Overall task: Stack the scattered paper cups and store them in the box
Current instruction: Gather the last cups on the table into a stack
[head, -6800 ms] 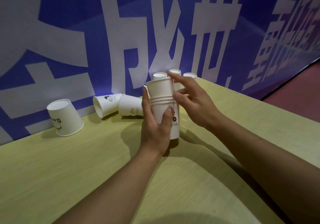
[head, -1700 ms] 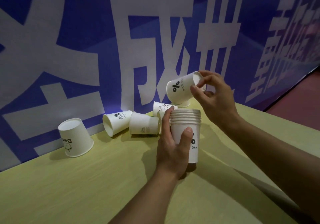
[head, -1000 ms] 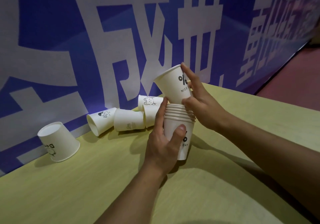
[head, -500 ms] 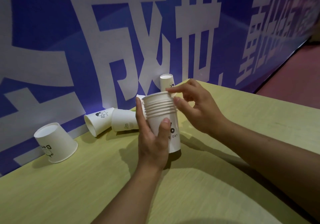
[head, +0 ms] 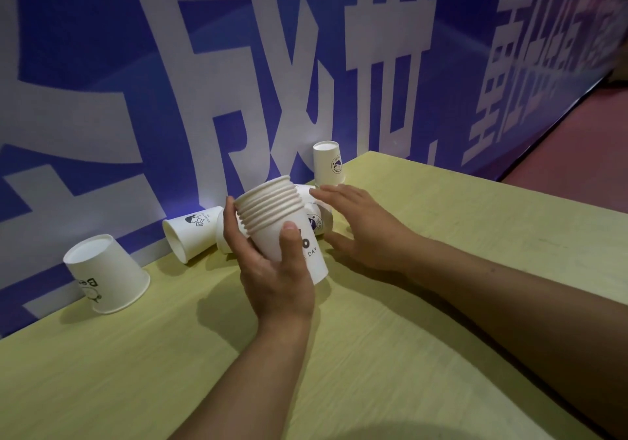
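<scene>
My left hand [head: 275,269] grips a stack of several nested white paper cups [head: 272,212], tilted to the left just above the table. My right hand [head: 363,225] reaches past the stack with fingers spread around a cup lying on its side [head: 317,220]; the stack hides most of that cup, and I cannot tell whether the fingers touch it. One cup stands upside down [head: 328,162] near the wall. Another lies on its side [head: 192,232] to the left, with one more partly hidden behind my left hand. A further cup stands upside down [head: 105,274] at far left. No box is in view.
The yellow-green table [head: 441,320] runs along a blue and white banner wall [head: 238,82]. Its right edge drops to a red floor [head: 577,147] at the upper right.
My right hand has left the top of the stack and dropped to the cup lying behind it. My left hand has tilted the stack to the left.
</scene>
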`<state>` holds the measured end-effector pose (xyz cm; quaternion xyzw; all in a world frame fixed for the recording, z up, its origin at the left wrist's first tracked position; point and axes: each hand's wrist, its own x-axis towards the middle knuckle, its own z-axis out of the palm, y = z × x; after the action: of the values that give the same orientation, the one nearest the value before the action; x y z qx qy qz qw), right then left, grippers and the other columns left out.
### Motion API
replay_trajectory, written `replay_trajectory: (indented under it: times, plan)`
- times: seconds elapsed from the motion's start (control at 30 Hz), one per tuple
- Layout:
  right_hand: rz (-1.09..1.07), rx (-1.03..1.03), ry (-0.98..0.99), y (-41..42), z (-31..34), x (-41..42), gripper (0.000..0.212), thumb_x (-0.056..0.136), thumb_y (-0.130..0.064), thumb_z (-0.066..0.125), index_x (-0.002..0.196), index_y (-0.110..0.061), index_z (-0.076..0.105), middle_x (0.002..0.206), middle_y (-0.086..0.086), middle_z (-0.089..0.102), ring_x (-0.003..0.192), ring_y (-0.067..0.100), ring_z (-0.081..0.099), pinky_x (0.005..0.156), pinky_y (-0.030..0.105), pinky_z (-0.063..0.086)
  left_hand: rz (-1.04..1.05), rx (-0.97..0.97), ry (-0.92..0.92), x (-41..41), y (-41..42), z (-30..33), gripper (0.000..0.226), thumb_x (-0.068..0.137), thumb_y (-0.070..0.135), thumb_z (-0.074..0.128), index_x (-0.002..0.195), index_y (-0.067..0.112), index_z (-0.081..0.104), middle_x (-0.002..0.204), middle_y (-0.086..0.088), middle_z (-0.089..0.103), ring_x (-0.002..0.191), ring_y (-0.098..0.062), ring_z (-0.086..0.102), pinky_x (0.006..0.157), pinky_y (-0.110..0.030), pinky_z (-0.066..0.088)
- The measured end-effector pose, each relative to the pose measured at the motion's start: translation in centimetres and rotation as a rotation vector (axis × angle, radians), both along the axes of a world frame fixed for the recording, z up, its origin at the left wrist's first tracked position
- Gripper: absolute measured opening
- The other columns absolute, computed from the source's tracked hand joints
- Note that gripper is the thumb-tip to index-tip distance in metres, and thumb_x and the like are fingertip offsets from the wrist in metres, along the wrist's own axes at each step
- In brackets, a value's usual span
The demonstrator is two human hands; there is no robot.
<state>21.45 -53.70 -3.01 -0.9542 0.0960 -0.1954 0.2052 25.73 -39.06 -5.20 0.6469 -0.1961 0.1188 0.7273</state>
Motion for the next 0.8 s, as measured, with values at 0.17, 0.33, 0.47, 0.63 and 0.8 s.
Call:
replay_trajectory:
  times: [0.17, 0.33, 0.47, 0.63, 0.8]
  plan:
    - [-0.039, -0.017, -0.105, 0.5, 0.0, 1.0, 0.068, 0.090, -0.044, 0.067, 0.149, -0.030, 0.034, 0.149, -0.007, 0.044, 0.135, 0.016, 0.040, 0.112, 0.044, 0.037, -0.017, -0.005, 0.027, 0.2, 0.0, 0.0, 0.079, 0.072, 0.066, 0.052, 0.144, 0.053, 0.021, 0.127, -0.002, 0.053, 0.093, -0.017, 0.068, 0.065, -0.036, 0.061]
    - [0.022, 0.055, -0.141, 1.0, 0.1, 1.3, 0.068, 0.085, -0.041, 0.072, 0.144, -0.028, 0.039, 0.134, -0.006, 0.053, 0.105, 0.007, 0.051, 0.103, 0.036, 0.044, -0.017, -0.011, 0.020, 0.2, -0.2, 0.0, 0.083, 0.072, 0.067, 0.052, 0.147, 0.049, 0.021, 0.132, -0.003, 0.050, 0.097, -0.018, 0.067, 0.066, -0.034, 0.063]
    - [0.040, 0.098, -0.130, 0.2, 0.2, 1.3, 0.071, 0.081, -0.039, 0.077, 0.142, -0.029, 0.041, 0.117, -0.014, 0.049, 0.099, 0.005, 0.047, 0.100, 0.031, 0.045, -0.024, -0.036, 0.031, 0.1, -0.2, 0.0, 0.083, 0.072, 0.066, 0.053, 0.147, 0.048, 0.023, 0.131, -0.007, 0.052, 0.096, -0.020, 0.068, 0.065, -0.031, 0.062]
    - [0.011, 0.096, -0.116, -1.3, 0.5, 1.1, 0.081, 0.077, -0.044, 0.080, 0.145, -0.034, 0.037, 0.132, -0.008, 0.047, 0.105, 0.007, 0.045, 0.097, 0.033, 0.052, -0.042, -0.051, 0.050, 0.0, -0.1, 0.1, 0.083, 0.072, 0.064, 0.055, 0.147, 0.047, 0.024, 0.128, -0.009, 0.052, 0.094, -0.022, 0.067, 0.058, -0.022, 0.057]
    - [0.017, 0.120, -0.096, -2.6, 0.8, -0.1, 0.086, 0.079, -0.037, 0.080, 0.148, -0.041, 0.030, 0.138, -0.005, 0.042, 0.106, 0.009, 0.045, 0.090, 0.031, 0.055, -0.088, -0.062, 0.053, -0.1, -0.1, 0.2, 0.075, 0.075, 0.058, 0.057, 0.142, 0.052, 0.025, 0.112, 0.011, 0.055, 0.086, -0.005, 0.068, 0.059, -0.023, 0.057]
